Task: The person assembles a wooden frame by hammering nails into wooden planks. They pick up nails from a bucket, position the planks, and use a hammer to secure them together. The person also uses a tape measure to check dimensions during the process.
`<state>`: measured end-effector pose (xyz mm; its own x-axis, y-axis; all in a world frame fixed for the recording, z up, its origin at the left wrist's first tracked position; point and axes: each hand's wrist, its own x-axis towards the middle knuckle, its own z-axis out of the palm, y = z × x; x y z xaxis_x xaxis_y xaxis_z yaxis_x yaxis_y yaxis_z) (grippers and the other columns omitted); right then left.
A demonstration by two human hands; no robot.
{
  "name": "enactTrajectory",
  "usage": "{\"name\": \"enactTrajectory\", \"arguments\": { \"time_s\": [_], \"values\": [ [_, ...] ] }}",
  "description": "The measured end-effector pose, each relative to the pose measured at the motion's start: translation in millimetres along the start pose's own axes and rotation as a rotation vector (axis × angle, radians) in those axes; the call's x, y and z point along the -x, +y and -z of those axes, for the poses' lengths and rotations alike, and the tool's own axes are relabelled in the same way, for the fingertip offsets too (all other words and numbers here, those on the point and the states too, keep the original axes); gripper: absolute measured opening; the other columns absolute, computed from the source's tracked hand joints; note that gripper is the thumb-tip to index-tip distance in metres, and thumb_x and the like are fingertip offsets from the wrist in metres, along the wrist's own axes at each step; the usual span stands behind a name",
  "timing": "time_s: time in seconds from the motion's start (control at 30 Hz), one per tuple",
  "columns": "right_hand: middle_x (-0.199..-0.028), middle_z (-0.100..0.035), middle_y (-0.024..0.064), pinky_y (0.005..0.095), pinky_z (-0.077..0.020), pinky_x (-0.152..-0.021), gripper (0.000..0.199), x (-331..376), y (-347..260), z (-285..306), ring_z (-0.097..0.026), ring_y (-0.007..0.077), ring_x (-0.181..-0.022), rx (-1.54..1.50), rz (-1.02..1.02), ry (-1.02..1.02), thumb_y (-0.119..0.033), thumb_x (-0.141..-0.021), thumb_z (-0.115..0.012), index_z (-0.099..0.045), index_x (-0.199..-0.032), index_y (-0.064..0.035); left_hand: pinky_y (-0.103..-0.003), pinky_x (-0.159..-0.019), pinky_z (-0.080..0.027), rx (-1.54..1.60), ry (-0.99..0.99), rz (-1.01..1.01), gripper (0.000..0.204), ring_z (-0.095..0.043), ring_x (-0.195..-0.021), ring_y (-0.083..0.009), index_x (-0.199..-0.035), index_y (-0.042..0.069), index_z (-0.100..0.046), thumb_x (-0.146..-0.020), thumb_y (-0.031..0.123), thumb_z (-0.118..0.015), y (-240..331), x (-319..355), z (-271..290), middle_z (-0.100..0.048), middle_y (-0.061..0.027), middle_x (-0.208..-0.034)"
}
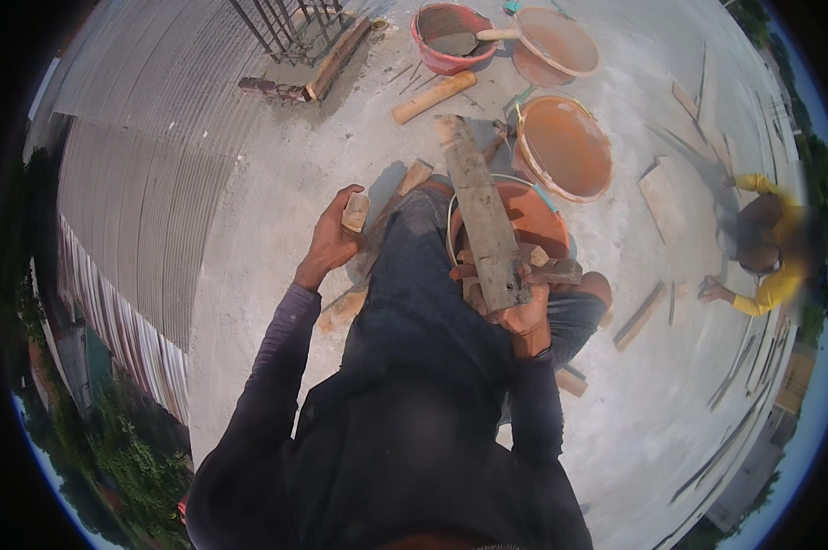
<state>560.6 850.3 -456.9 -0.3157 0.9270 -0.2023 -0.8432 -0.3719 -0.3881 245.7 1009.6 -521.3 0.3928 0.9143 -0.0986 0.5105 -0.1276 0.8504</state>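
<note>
My left hand (329, 240) is raised to the left of my knee, its fingers closed round a short wooden block (356, 212). In front of my lap, my right hand (526, 323) grips the near end of a long grey wooden plank (480, 206). The plank slants away from me above an orange bucket (544, 223), hiding part of it. A shorter wood piece (560, 272) lies across by the right hand's fingers; whether it is gripped too I cannot tell. Beside my left leg, a narrow wood strip (403, 194) rests on the concrete.
A bucket with reddish liquid (565, 147) stands beyond the plank. Farther off are a red tub of wet mortar (450, 41), another bucket (560, 46) and upright steel bars (281, 27). A person in yellow (767, 243) crouches at right, near loose boards (657, 197). Corrugated roofing (148, 229) lies left.
</note>
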Motion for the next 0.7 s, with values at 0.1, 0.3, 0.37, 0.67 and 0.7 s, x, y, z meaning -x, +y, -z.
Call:
{"name": "enactTrajectory", "arguments": {
  "time_s": [0.1,0.3,0.37,0.67,0.7],
  "values": [
    [-0.133,-0.058,0.0332,0.0327,-0.0533,-0.051,0.085,-23.1,4.5,-8.6,-0.070,0.0309,-0.078,0.082,-0.020,-0.043,-0.049,-0.087,-0.068,-0.045,-0.146,0.0070,-0.043,-0.094,-0.053,-0.016,0.106,0.006,0.073,-0.066,-0.112,-0.0363,-0.138,0.013,-0.047,-0.071,-0.001,-0.073,13.0,-3.8,-7.2,-0.064,-0.0169,-0.120],
    [-0.143,-0.055,0.0230,0.0344,-0.0579,-0.074,0.073,-84.8,31.2,-26.6,-0.066,0.0250,-0.109,0.255,0.173,0.008,-0.033,-0.093,-0.069,-0.042,-0.150,0.0045,-0.043,-0.086,-0.056,-0.078,0.301,-0.015,0.074,-0.067,-0.107,-0.0354,-0.130,0.011,-0.050,-0.070,0.018,-0.092,23.0,-1.2,-18.6,-0.064,-0.0146,-0.120],
    [-0.145,-0.054,0.0185,0.0369,-0.0556,-0.087,0.071,-110.6,38.8,-25.1,-0.061,0.0236,-0.119,0.292,0.200,0.043,-0.027,-0.093,-0.070,-0.041,-0.151,0.0033,-0.043,-0.084,-0.057,-0.162,0.311,-0.042,0.078,-0.067,-0.105,-0.0346,-0.129,0.011,-0.050,-0.067,0.024,-0.096,23.8,0.8,-19.7,-0.064,-0.0135,-0.120],
    [-0.143,-0.052,0.0096,0.0386,-0.0373,-0.115,0.065,-164.9,86.3,-9.7,-0.050,0.0213,-0.133,0.269,0.223,0.070,-0.012,-0.087,-0.066,-0.045,-0.147,0.0014,-0.042,-0.080,-0.056,-0.211,0.584,-0.123,0.061,-0.068,-0.099,-0.0291,-0.120,0.011,-0.064,-0.067,0.023,-0.093,38.8,29.4,-33.7,-0.070,-0.0090,-0.108],
    [-0.147,-0.050,0.0094,0.0387,-0.0359,-0.117,0.067,-164.7,89.1,-7.7,-0.048,0.0213,-0.136,0.315,0.195,0.050,-0.015,-0.089,-0.066,-0.043,-0.149,0.0006,-0.041,-0.080,-0.056,-0.219,0.598,-0.103,0.060,-0.068,-0.098,-0.0286,-0.120,0.011,-0.064,-0.068,0.023,-0.092,40.5,31.8,-38.1,-0.071,-0.0085,-0.107]
  ]
}}
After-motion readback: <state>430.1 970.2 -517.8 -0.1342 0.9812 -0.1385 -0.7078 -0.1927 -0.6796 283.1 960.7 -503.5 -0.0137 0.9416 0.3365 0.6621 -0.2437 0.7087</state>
